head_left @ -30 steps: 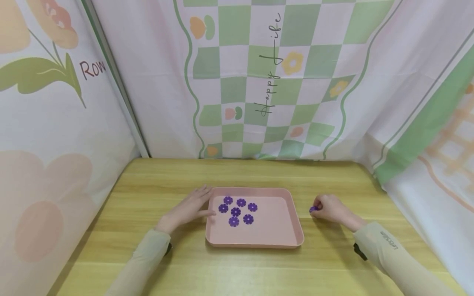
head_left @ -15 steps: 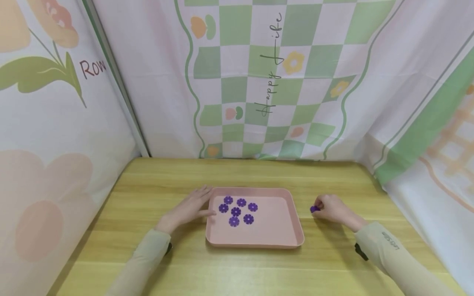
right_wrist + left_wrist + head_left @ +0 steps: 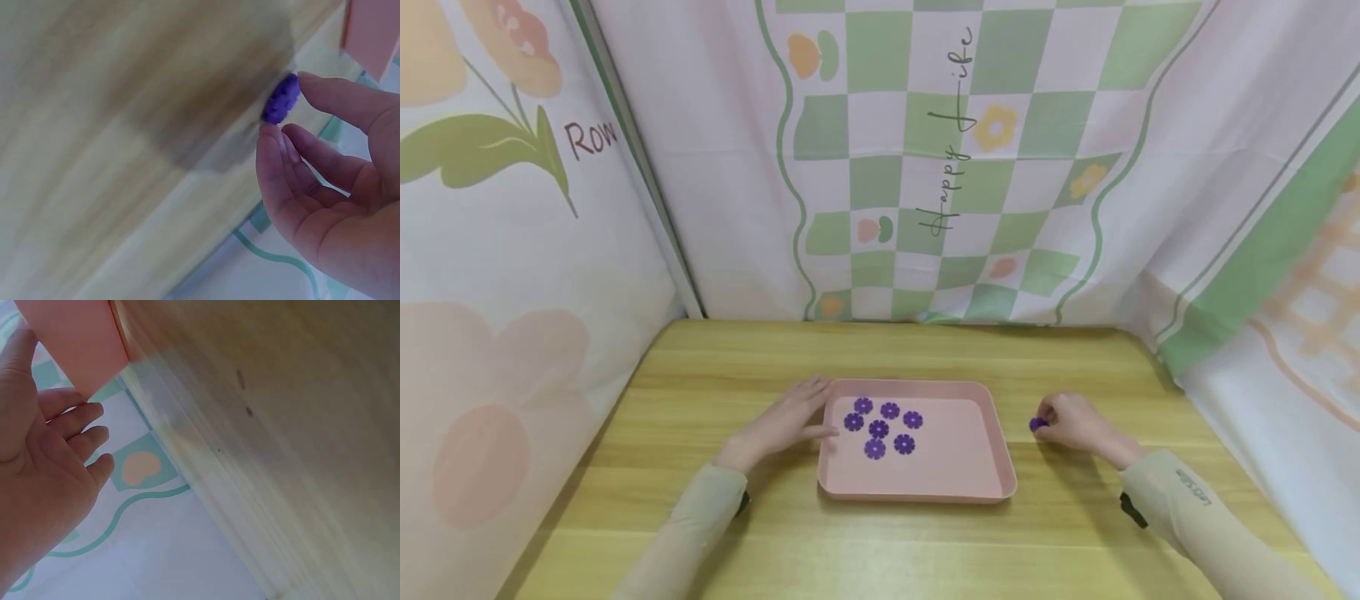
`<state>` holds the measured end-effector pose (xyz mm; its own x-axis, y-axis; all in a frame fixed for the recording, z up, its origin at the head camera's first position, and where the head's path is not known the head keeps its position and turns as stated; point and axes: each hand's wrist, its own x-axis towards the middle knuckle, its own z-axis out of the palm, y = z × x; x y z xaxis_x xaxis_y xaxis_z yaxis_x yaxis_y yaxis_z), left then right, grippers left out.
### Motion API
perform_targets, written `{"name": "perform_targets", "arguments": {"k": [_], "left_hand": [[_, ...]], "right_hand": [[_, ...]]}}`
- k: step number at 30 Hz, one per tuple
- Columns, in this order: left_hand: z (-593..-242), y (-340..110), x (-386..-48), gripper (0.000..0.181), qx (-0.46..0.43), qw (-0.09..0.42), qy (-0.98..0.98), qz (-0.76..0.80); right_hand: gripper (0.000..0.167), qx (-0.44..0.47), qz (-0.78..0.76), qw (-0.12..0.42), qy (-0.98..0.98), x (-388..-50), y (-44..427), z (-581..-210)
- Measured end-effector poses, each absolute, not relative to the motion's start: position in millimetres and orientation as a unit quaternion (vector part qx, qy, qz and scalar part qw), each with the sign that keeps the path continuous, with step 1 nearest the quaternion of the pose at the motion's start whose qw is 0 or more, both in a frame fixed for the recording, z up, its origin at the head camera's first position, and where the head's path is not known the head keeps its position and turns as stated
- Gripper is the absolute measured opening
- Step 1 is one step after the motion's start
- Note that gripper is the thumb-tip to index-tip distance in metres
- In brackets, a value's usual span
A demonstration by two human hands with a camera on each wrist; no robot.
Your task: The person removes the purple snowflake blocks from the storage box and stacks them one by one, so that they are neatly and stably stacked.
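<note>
A pink tray (image 3: 955,454) lies on the wooden table, with several purple flower-shaped discs (image 3: 878,429) spread over its left half. The left hand (image 3: 781,422) rests at the tray's left rim, fingers relaxed, thumb over the edge; in the left wrist view this hand (image 3: 53,437) touches the tray's pink wall (image 3: 81,344). Right of the tray, the right hand (image 3: 1075,423) pinches a purple disc (image 3: 1038,424) just at the table. The right wrist view shows the disc (image 3: 282,99) on edge between thumb and fingertips of the right hand (image 3: 331,169).
The wooden table (image 3: 917,550) reaches back to a hanging cloth (image 3: 880,183) with green checks. Patterned cloth also hangs at the left and the right. In the right wrist view the tray's side (image 3: 373,34) shows at the top right corner.
The disc in the right hand's fingers has turned slightly and shows a little differently. The left hand, the tray and the discs in it keep their places.
</note>
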<state>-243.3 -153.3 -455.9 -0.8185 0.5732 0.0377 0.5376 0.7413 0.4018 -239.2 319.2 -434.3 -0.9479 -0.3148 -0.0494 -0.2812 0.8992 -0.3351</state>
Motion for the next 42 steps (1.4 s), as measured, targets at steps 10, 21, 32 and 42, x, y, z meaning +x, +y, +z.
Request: {"name": "perform_targets", "arguments": {"k": [10, 21, 32, 42], "left_hand": [[-455, -153, -243, 0.083, 0.298, 0.044, 0.932, 0.201], [-456, -153, -243, 0.082, 0.299, 0.041, 0.933, 0.196], [-455, -153, -243, 0.083, 0.3, 0.041, 0.932, 0.198], [-456, -153, -244, 0.082, 0.298, 0.039, 0.933, 0.196]], "right_hand": [[0.03, -0.19, -0.179, 0.017, 0.965, -242, 300, -411], [0.028, -0.219, -0.198, 0.004, 0.955, -245, 267, -397], [0.023, -0.247, -0.225, 0.021, 0.942, -250, 244, -399], [0.027, -0.253, -0.242, 0.039, 0.936, -255, 223, -399]]}}
